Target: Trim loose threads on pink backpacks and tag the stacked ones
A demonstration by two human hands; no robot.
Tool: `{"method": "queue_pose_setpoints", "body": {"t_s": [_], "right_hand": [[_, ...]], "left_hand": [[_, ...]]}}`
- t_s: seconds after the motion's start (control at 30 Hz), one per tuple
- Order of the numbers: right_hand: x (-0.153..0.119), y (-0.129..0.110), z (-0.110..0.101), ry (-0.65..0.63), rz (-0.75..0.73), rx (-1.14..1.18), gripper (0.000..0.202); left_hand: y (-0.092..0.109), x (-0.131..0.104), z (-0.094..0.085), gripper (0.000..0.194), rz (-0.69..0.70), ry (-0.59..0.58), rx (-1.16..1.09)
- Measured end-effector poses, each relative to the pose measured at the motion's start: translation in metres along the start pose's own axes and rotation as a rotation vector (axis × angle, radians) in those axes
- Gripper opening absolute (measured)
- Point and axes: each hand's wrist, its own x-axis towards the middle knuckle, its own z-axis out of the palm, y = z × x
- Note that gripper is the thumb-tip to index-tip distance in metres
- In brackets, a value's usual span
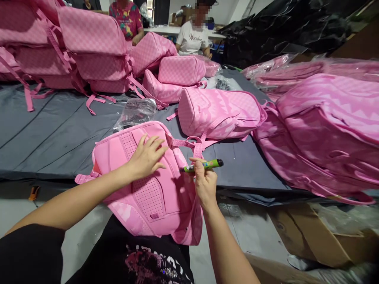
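Observation:
A pink backpack [118, 157] lies tilted at the table's front edge, its padded back panel facing up and its lower part against my body. My left hand [148, 156] rests on that panel with its fingers spread. My right hand [204, 179] grips a green marker [207, 165] with black ends, held level over the backpack's right side. One dark end of the marker is close to the pink fabric; whether it touches I cannot tell. A pink strap loop [197, 148] stands just beyond my right hand.
Several pink backpacks [94, 35] stand along the back left of the grey-covered table [53, 134]. Another backpack [219, 110] lies ahead, and a large one [331, 130] hangs over the right edge. Clear plastic [136, 112] lies beyond my left hand. Cardboard [310, 232] sits below right. Two people are across the table.

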Motion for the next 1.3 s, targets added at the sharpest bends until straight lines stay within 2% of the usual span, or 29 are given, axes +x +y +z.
{"method": "queue_pose_setpoints", "body": {"t_s": [0.1, 0.23, 0.4, 0.53, 0.67, 0.83, 1.3], "right_hand": [[0.004, 0.007, 0.004, -0.027, 0.02, 0.052, 0.044], [0.001, 0.013, 0.014, 0.019, 0.011, 0.104, 0.031], [0.003, 0.015, 0.022, 0.039, -0.078, -0.008, 0.023], [0.004, 0.013, 0.024, -0.016, -0.135, -0.15, 0.024], [0.005, 0.01, 0.02, -0.019, -0.238, -0.355, 0.022], [0.008, 0.007, 0.02, -0.041, -0.284, -0.434, 0.025], [0.008, 0.009, 0.021, -0.034, -0.277, -0.467, 0.026]], "left_hand": [[-0.012, 0.018, 0.015, 0.051, 0.032, -0.084, 0.104], [-0.011, 0.015, 0.028, 0.034, 0.116, -0.145, 0.04], [-0.002, -0.001, 0.039, 0.015, 0.167, 0.002, -0.01], [0.0, -0.004, 0.048, 0.02, 0.175, 0.081, 0.024], [0.0, -0.004, 0.049, 0.022, 0.159, 0.058, 0.038], [0.002, -0.003, 0.045, 0.026, 0.149, 0.035, 0.036], [0.0, -0.003, 0.054, 0.023, 0.156, 0.063, 0.068]]}}
